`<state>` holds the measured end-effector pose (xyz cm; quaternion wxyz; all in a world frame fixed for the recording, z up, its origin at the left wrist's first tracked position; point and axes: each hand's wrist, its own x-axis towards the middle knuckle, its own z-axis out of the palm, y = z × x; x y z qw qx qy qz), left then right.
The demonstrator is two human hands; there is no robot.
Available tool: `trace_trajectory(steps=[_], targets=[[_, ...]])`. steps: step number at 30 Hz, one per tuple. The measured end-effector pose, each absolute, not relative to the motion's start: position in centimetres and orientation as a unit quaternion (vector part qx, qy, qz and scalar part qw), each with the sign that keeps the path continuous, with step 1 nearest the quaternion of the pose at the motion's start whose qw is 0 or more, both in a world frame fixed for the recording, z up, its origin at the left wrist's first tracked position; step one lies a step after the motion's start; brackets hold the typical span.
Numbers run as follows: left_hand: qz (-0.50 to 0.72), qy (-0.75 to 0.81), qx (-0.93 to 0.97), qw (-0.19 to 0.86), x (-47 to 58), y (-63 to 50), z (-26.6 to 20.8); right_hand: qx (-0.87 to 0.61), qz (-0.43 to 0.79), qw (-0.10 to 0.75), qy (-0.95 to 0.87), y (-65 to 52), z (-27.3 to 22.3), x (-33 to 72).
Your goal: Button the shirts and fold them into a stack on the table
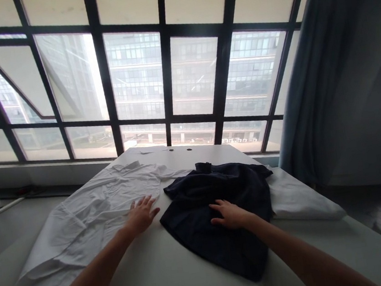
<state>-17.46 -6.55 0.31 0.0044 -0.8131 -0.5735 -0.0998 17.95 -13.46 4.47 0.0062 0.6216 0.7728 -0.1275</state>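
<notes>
A white shirt (91,209) lies spread and wrinkled over the left side of the table. My left hand (141,215) rests with fingers apart at the shirt's right edge, holding nothing. To the right, a dark navy short-sleeved shirt (236,183) lies loosely spread, its collar toward the window and its hem toward me. On the middle of that navy shirt is my right hand (229,214), palm down, fingers stretched and slightly spread, gripping no cloth. Part of the navy shirt is hidden beneath this hand and forearm.
A folded white cloth (299,195) lies at the table's right, partly behind the navy shirt. The white table (176,264) reaches toward a large framed window (138,75). A blue-grey curtain (310,79) hangs at the right. Two dark round spots (189,149) mark the far tabletop.
</notes>
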Motion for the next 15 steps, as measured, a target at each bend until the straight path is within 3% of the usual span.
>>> trace_trajectory(steps=[8,15], targets=[[-0.059,-0.576,-0.815,-0.034,-17.8,3.2,0.3,0.574,-0.178,-0.039,0.798,-16.0,4.6,16.3],[-0.046,-0.6,-0.796,-0.072,-14.7,12.2,-0.1,0.482,-0.076,-0.067,0.87,-15.2,-2.6,18.0]])
